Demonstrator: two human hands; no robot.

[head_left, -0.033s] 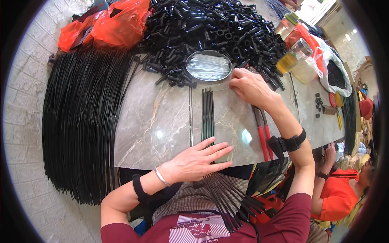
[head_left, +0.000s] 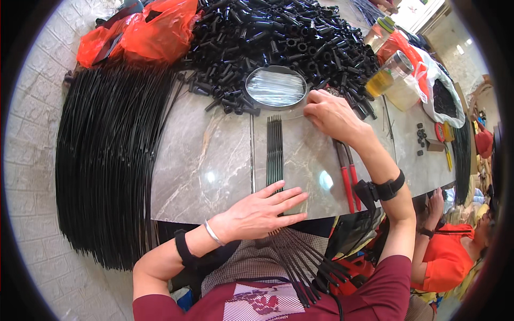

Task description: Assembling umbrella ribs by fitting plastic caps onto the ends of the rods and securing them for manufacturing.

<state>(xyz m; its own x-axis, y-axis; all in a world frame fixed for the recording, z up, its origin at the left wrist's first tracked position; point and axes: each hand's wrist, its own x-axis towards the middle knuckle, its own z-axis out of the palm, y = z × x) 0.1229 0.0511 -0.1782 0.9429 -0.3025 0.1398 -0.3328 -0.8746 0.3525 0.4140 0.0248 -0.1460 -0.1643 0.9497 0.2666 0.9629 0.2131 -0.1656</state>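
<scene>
Two hands: both are at work on a grey marble table [head_left: 214,160].
Left hand [head_left: 262,211]: it lies flat with the fingers spread out, pressing down on the near end of a small row of thin black rods [head_left: 274,150].
Thin black rods: they lie side by side in the middle of the table, pointing away from the person. Their near ends go past the table edge and fan out over the person's lap.
Right hand [head_left: 332,115]: it is curled, with the fingertips close together at the edge of a pile of short black tubes [head_left: 278,37]. I cannot tell if it is pinching one.
Round dish [head_left: 276,87]: it sits just left of the right hand, touching the pile, past the far end of the rods.
Red-handled pliers [head_left: 348,179]: they lie on the table under the right forearm.
Big bundle of long black rods [head_left: 107,160]: it hangs over the left side of the table.
Orange plastic bag [head_left: 144,32]: it is at the far left, beside the tubes.
Jar with yellow liquid [head_left: 388,75]: it stands at the right of the pile.
Another person [head_left: 444,251]: in an orange top, low on the right.
</scene>
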